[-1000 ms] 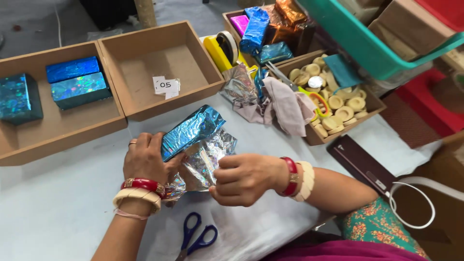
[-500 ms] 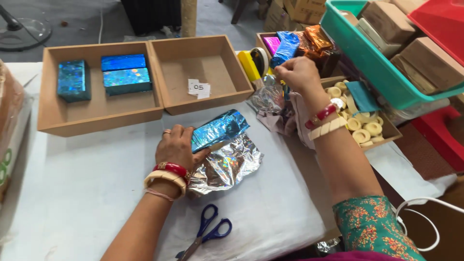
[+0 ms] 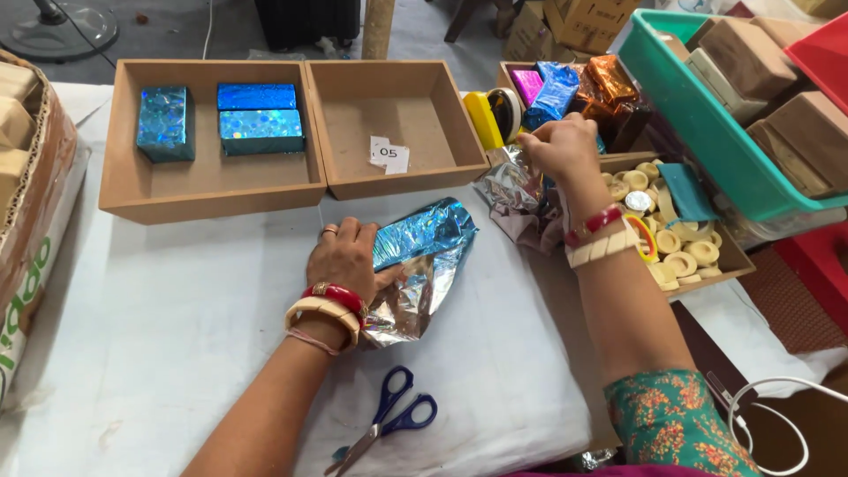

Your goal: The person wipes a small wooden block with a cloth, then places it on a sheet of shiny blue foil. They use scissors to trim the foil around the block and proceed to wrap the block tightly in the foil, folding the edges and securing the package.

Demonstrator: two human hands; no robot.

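My left hand [image 3: 346,256] presses down on a box partly wrapped in shiny blue foil [image 3: 422,237], with loose silver foil spread beneath it on the white cloth. My right hand [image 3: 558,146] reaches over the right-hand cardboard tray [image 3: 717,265], fingers pinched at a yellow tape dispenser [image 3: 495,117] beside crumpled foil scraps [image 3: 512,190]. Whether the fingers hold anything is hidden. Both wrists wear red and cream bangles.
Two open cardboard trays stand at the back: the left one [image 3: 208,190] holds three blue wrapped boxes, the right one [image 3: 397,181] a paper slip. Blue scissors [image 3: 389,422] lie near the front edge. A green crate [image 3: 707,115] of brown boxes overhangs the right side.
My right hand left the foil-wrapped box and reached right to the tray, now at the tape dispenser. My left hand lowered the box onto the cloth.
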